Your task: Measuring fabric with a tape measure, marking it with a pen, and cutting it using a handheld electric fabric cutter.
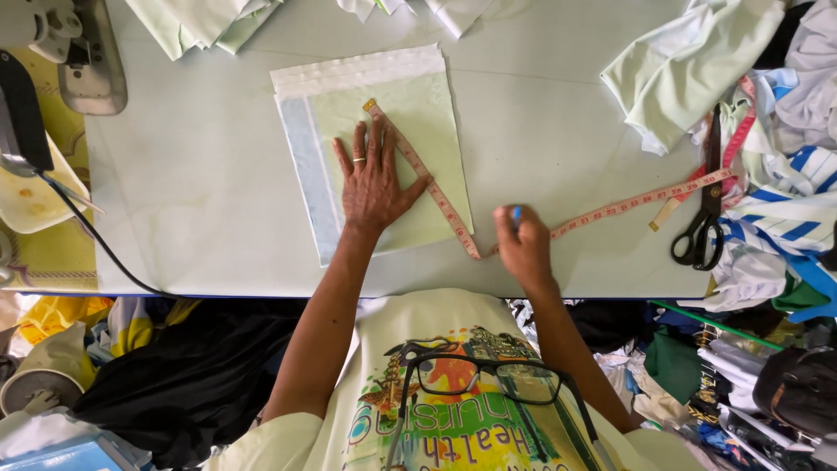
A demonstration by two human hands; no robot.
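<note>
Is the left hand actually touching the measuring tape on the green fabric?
Touching. The head view shows the left hand flat on the green fabric, its thumb and fingers pressing on the measuring tape running diagonally beside it.

Left hand [373,183] flat on folded fabric [436,113], pinning measuring tape [427,179].

Fabric piece [375,148]: on the table [200,174], under the left hand [373,179].
Tape measure [558,228]: across the fabric, rightward.
Scissors [702,222]: far right.
</note>
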